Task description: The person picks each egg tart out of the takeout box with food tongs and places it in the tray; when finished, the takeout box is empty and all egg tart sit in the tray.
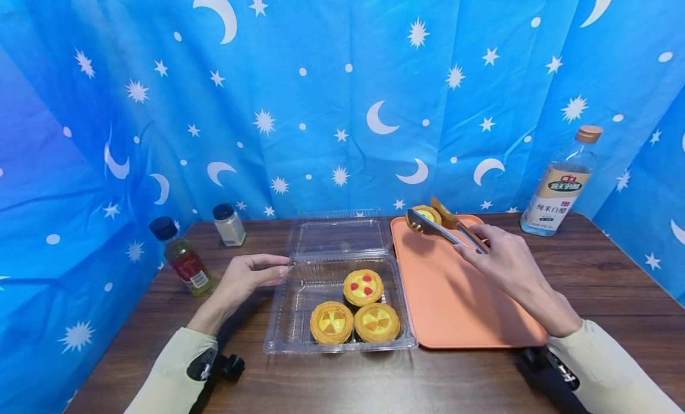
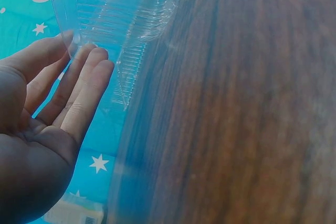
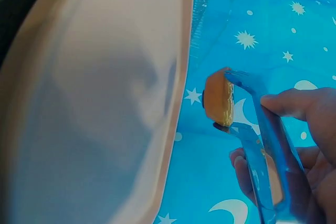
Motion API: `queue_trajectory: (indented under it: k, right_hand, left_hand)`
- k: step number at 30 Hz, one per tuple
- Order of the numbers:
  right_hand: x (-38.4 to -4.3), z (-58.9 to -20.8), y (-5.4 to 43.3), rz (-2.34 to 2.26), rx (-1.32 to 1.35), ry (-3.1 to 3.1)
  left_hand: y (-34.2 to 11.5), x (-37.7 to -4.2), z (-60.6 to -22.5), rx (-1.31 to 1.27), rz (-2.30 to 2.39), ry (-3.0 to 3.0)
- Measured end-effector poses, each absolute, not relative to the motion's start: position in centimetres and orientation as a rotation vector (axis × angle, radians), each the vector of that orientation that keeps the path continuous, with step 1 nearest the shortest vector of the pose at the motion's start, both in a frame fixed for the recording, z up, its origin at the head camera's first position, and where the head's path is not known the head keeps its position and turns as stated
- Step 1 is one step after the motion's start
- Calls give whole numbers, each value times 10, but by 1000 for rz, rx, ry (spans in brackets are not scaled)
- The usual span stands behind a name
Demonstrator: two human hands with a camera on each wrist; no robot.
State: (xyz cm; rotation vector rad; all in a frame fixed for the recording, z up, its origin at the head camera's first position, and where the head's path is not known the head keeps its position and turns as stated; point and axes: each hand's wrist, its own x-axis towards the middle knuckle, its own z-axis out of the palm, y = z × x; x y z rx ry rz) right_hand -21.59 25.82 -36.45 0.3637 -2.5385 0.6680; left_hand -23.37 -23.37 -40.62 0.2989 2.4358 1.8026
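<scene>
My right hand grips metal tongs, whose tips clasp an egg tart at the tray's far left corner. In the right wrist view this tart appears side-on between the tong tips, apart from the orange tray. My left hand pinches the back left corner of a clear plastic container, thumb and fingertips at its rim. Inside the container sit a tart with red pieces and two tarts with orange-brown wedges, grouped toward the front right. Its lid stands open at the back.
A sauce bottle with a dark cap and a small black-capped jar stand at the left. A tall vinegar bottle is at the back right. Behind the wooden table hangs a blue star-and-moon curtain.
</scene>
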Motion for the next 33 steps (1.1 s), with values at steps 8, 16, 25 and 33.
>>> queue_trajectory:
  k: [8,16,25,33]
  right_hand:
    - [-220,-370,258,678,343,-2596]
    - [-224,-373,256,704,303,-2639]
    - [-227,-380,254,723,291,-2668]
    - [-228,-383,254,714,297,-2660]
  left_hand:
    - [-233,-234,-406,283,1803,2430]
    - [-234,-234,-405,284,1807,2431]
    - [-235,-233,-406,293,1810,2429]
    - [-234,-234,-406,296,1791,2448]
